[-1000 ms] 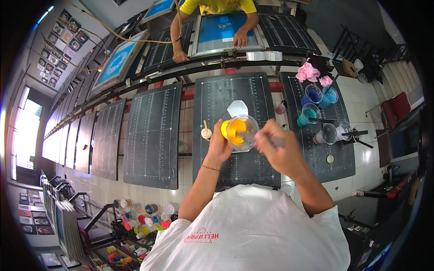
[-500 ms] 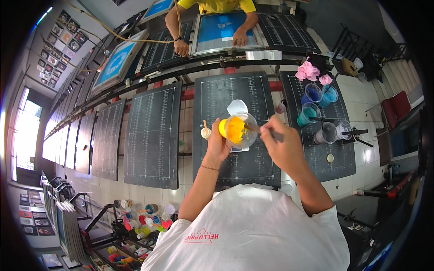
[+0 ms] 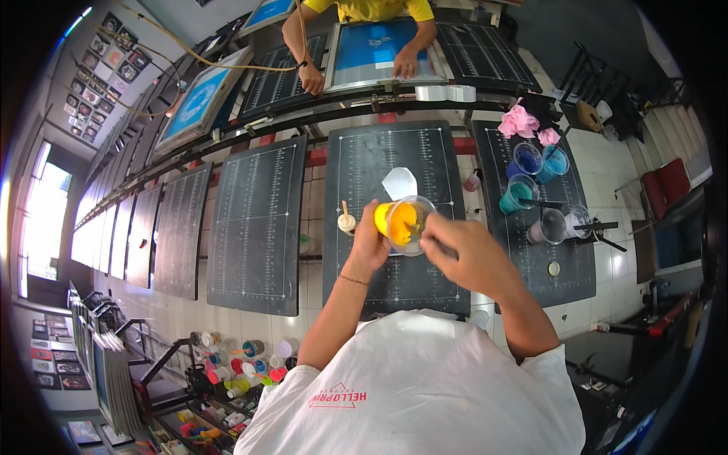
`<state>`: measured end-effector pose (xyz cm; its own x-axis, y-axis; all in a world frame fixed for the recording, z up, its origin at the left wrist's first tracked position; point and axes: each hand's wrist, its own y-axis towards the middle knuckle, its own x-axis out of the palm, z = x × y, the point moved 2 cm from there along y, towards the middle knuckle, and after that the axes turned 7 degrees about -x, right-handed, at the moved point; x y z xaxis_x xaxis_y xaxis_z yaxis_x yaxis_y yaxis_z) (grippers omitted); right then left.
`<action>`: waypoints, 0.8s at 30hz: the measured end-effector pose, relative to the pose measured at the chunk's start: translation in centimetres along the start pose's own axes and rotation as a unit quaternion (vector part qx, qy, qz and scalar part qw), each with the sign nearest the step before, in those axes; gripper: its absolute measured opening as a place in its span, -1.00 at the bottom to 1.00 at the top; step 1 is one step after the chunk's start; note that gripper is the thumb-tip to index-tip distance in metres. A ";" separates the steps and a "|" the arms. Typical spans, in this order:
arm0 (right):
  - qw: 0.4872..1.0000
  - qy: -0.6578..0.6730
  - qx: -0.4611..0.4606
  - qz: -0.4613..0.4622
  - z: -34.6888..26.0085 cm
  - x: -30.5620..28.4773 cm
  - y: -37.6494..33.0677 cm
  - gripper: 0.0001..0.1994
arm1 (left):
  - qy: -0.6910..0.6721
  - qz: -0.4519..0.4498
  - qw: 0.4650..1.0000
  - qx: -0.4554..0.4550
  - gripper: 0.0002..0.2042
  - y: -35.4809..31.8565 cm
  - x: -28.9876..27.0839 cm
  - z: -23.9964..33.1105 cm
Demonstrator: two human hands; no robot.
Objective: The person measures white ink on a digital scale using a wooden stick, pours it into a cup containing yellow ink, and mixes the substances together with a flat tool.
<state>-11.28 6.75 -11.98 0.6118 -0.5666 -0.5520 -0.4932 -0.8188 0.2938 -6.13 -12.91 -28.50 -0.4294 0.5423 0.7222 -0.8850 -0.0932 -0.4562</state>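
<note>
My left hand (image 3: 369, 244) holds a clear plastic cup (image 3: 406, 224) with orange-yellow paint inside, tilted toward me over a black gridded printing board (image 3: 394, 163). My right hand (image 3: 459, 250) is at the cup's rim, closed on a thin stirring tool whose end dips into the paint; the tool is mostly hidden by my fingers. A white lid (image 3: 400, 183) lies on the board just beyond the cup. A small pot with a stick in it (image 3: 346, 221) stands left of the cup.
Several cups of blue and teal paint (image 3: 531, 174) and pink rags (image 3: 523, 121) sit on the board to the right. More black boards (image 3: 258, 224) run to the left. A person in yellow (image 3: 356, 11) works at a blue screen frame (image 3: 387, 53) opposite. Paint pots (image 3: 235, 364) fill a rack below left.
My right hand has shifted a little around the cup's rim, and the cup has tilted slightly. My left hand keeps its hold.
</note>
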 end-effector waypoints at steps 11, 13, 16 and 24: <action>0.996 -0.063 0.026 0.065 -0.2 -1.2 0.8 -0.86 | -0.054 -0.175 0.982 -0.045 -0.62 -0.6 0.7 -2.8; 0.999 -0.042 -0.020 -0.011 -0.2 -1.3 1.5 -0.86 | -0.035 -0.202 0.976 -0.074 -0.62 -0.7 1.3 -3.8; 0.994 -0.082 -0.045 -0.064 -0.2 -1.2 2.2 -0.85 | -0.133 -0.251 0.948 -0.144 -0.53 0.0 0.5 -5.5; 0.988 -0.152 -0.034 -0.002 -0.1 -0.3 2.8 -0.81 | -0.110 -0.251 0.949 -0.158 -0.57 -0.1 0.6 -5.5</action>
<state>-12.77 4.56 -10.91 0.3941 -0.5173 -0.7597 -0.4417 -0.8315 0.3370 -5.29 -7.96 -30.94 -0.0262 0.2621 0.9647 -0.9048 0.4041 -0.1343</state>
